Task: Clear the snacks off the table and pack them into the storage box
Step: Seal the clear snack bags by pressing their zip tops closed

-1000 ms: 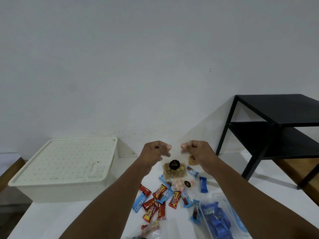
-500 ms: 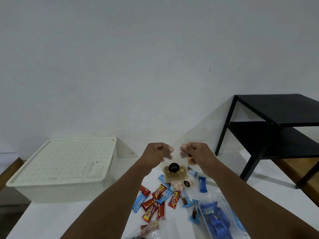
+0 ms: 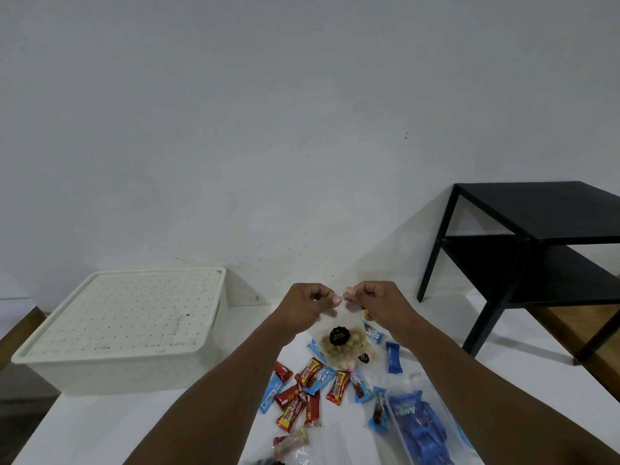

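Now left hand and right hand pinch the clear snack bag hanging below the fingers; lidded storage box lies leftward.

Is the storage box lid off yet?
No, the perforated lid sits flat on the storage box, covering its whole top.

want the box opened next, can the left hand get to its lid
Probably yes, but not freely: the left hand pinches the clear snack bag with the right hand; nothing stands between it and the lid.
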Demonstrator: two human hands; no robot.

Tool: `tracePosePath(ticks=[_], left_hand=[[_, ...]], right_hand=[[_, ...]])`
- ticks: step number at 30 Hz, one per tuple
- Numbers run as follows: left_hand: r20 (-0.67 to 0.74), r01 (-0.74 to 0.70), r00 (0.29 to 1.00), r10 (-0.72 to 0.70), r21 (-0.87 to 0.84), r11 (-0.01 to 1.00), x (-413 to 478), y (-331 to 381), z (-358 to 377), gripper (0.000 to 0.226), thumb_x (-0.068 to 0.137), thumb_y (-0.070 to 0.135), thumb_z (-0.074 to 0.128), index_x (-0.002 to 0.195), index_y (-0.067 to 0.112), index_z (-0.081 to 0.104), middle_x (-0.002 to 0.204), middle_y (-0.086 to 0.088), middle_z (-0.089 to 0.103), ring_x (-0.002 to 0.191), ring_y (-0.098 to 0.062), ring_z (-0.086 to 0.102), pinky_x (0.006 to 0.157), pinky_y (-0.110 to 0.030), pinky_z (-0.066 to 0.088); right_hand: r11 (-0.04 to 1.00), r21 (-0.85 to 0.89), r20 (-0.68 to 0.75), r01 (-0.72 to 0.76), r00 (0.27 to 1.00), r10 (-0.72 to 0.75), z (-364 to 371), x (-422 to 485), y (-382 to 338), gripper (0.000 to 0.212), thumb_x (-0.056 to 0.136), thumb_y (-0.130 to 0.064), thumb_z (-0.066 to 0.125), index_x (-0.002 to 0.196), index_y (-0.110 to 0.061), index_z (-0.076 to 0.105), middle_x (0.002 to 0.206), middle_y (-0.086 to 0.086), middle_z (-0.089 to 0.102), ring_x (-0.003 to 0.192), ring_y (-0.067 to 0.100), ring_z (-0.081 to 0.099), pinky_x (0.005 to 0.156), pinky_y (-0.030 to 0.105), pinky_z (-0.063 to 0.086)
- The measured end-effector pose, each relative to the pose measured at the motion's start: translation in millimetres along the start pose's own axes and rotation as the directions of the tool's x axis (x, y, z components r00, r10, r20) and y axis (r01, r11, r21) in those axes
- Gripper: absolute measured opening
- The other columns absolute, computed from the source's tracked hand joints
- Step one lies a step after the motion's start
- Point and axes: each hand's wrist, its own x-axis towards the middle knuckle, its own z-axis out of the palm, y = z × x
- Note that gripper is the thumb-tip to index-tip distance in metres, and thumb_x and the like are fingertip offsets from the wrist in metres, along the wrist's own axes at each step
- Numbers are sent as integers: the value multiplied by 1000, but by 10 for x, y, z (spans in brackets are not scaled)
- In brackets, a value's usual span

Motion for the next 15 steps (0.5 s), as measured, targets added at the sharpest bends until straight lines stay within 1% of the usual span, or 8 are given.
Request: tracePosePath(ticks=[2,5,6,8,10,12,13,15], left_hand=[[7,19,1000,-18,-20,1000,0,22,12,24,86,31,75,93,8,73,89,-12,77,81,-15,75,76,-33,54],[-12,35,999,-36,-51,998,-30,8,-30,26,86,28,76,97,5,73,90,-14,77,70,-9,72,61,-20,51],[-22,37,999,-38,-60,998,-30,-24,-61,25,86,27,76,96,5,74,90,-15,77,69,-8,70,59,-19,50],[-36,32,999,-33,-34,999,-22,-84,-108,21,86,28,77,91,7,74,89,-15,77,72,-8,69,65,-22,52],[-41,4,999,-3,10,1000,-16,-106,-96,19,87,27,75,91,8,74,86,-13,77,68,-5,69,68,-25,52],[-53,-32,998,34,36,999,-40,-58,-77,21,86,27,76,88,7,74,84,-12,77,61,0,65,62,-20,50],[-40,-33,999,35,44,998,-53,-29,-81,23,85,29,77,87,5,75,84,-11,77,61,1,65,60,-18,49],[38,26,999,-27,22,999,-68,-8,-95,35,81,38,78,89,4,76,89,-10,77,74,-8,70,68,-21,54]], right_hand=[[1000,0,-24,-12,1000,12,-8,14,-8,19,95,-25,63,90,-12,76,79,3,77,72,9,67,63,28,46],[998,54,-95,-33,995,38,-72,29,-15,21,96,-26,62,89,-11,75,78,3,76,73,10,66,64,30,46],[996,79,-116,-44,992,53,-105,32,-16,22,96,-26,62,90,-11,75,79,3,75,74,12,65,65,31,46],[992,104,-116,-66,990,78,-149,29,-22,22,96,-27,62,91,-10,75,81,5,75,78,14,65,69,35,47],[993,103,-115,-62,991,74,-134,28,-27,20,96,-26,61,89,-12,75,83,4,75,80,15,65,71,35,47],[996,87,-155,-36,987,49,-105,41,-24,19,97,-24,61,86,-15,74,86,-1,74,83,16,64,74,38,52],[998,57,-175,-28,984,37,-100,47,-22,19,97,-23,61,85,-17,75,87,-4,73,84,17,63,79,40,55],[999,-21,-163,-26,986,22,-118,54,-8,19,97,-22,61,84,-20,74,83,-8,71,82,15,62,85,38,55]])
